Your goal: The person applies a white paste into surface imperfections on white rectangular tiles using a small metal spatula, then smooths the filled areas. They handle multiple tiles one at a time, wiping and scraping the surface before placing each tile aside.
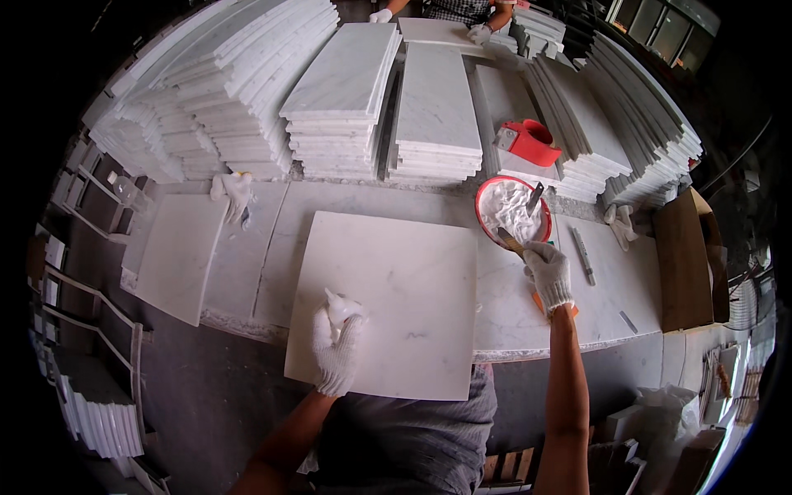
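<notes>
My left hand (337,351), in a white knit glove, is closed around a small white item with a pointed tip (338,307); its kind is unclear. The hand rests over a square white marble tile (396,289), which overhangs the bench's near edge. My right hand (548,269), gloved too, grips a putty knife (511,241) at the near rim of a red-rimmed bowl (478,216). White paste (505,205) fills the bowl, and a second metal blade (535,198) stands in it. Just under my right wrist lies an orange item (540,303), partly hidden.
Stacks of marble slabs (437,107) line the bench's far side, with a red tape dispenser (532,143) on one. A marker (582,257), gloves (235,198) and a cardboard box (689,262) lie around the bench. Another person's gloved hand (479,34) is at the back.
</notes>
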A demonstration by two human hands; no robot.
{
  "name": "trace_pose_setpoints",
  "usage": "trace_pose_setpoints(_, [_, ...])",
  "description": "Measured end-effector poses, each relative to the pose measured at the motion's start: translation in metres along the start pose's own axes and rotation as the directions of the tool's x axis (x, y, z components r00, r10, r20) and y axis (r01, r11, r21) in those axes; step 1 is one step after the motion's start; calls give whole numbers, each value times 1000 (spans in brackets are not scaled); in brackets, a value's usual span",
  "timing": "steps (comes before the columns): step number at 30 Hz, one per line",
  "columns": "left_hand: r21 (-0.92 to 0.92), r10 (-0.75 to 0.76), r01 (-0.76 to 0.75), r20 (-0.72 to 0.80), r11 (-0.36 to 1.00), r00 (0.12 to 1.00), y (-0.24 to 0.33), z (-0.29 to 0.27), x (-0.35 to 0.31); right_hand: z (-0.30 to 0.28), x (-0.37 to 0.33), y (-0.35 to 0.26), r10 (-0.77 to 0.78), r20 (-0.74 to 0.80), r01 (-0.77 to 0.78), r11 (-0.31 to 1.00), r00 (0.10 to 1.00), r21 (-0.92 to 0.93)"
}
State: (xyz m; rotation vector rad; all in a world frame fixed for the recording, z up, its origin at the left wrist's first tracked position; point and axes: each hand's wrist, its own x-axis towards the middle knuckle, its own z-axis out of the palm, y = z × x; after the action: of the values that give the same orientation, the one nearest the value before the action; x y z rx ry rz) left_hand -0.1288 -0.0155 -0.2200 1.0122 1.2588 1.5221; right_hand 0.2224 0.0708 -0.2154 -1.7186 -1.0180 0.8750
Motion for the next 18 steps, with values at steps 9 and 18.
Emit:
trace_pose_setpoints(9, [60,17,-19,21,998,1000,1,-2,0,-2,-8,1,54,-1,-53,994,999,94])
trace_pose_setpoints(18, [64,9,-7,-24,998,1000,-2,-4,-1,-1,-100,1,155,65,-166,958,986,233])
